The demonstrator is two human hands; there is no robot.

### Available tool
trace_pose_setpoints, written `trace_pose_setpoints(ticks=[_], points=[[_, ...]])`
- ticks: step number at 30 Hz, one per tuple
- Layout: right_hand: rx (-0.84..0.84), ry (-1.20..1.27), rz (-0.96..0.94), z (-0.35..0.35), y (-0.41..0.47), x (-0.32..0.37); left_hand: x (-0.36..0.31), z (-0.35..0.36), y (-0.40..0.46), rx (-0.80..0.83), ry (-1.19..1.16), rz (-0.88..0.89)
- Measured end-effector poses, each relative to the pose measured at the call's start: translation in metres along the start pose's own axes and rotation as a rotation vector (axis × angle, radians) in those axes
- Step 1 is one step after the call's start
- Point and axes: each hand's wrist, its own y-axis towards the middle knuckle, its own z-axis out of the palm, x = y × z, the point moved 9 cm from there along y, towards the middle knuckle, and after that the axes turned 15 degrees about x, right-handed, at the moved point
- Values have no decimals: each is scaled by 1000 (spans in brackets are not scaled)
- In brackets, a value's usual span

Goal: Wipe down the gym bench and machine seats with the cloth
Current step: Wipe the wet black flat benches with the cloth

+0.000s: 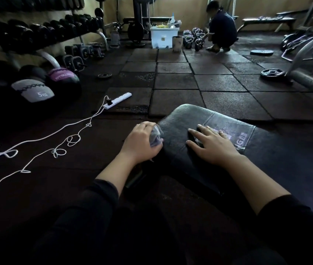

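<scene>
The left hand [142,142] curls its grip around a crumpled pale grey cloth [156,137], pressing it against the left edge of the black padded vinyl bench [182,119], the surface under both hands. The right hand [214,143] lies flat on the padding, fingers spread and released, beside a glossy logo patch [234,131]. On the dark rubber floor tiles [218,82] to the left runs a white power strip [117,100] with looping white cable [37,139]. Far back, a crouching person [221,27] tends chrome kettlebells [194,38].
</scene>
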Motion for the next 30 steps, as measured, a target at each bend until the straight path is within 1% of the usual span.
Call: trace_pose_setpoints(ticks=[2,3,4,6,8,10,12,15,17,19,21,23,25,27,30], points=[[0,9,-4,0,-2,0,5,-1,18,36,8,-151],[2,18,-6,0,-2,0,0,1,24,61,45,-177],[6,27,-7,0,-2,0,-10,3,27,82,82,-160],[5,30,-9,1,-1,-1,-36,9,19,75,117,-8],[-3,30,-12,1,-1,-2,-47,12,-2,11,91,159],[-8,42,-17,3,-3,-3,-35,8,-21,1,58,227],[-2,49,-18,4,-3,-2,-12,0,-27,-26,25,180],[9,51,-7,4,-3,-1,23,-3,-10,-13,-82,-33],[10,52,-5,4,-2,0,23,0,10,25,-44,-132],[8,63,-7,3,-1,0,0,3,22,55,49,-112],[6,71,-8,4,-2,-1,-29,9,16,56,108,14],[4,77,-9,3,-3,-1,-41,11,-6,1,85,155],[7,81,-13,3,-4,-1,-27,6,-24,-16,47,196],[15,80,-12,3,-4,-1,-5,-1,-29,-21,13,136],[26,76,-6,3,-4,-1,16,-2,-7,38,-67,-55]])
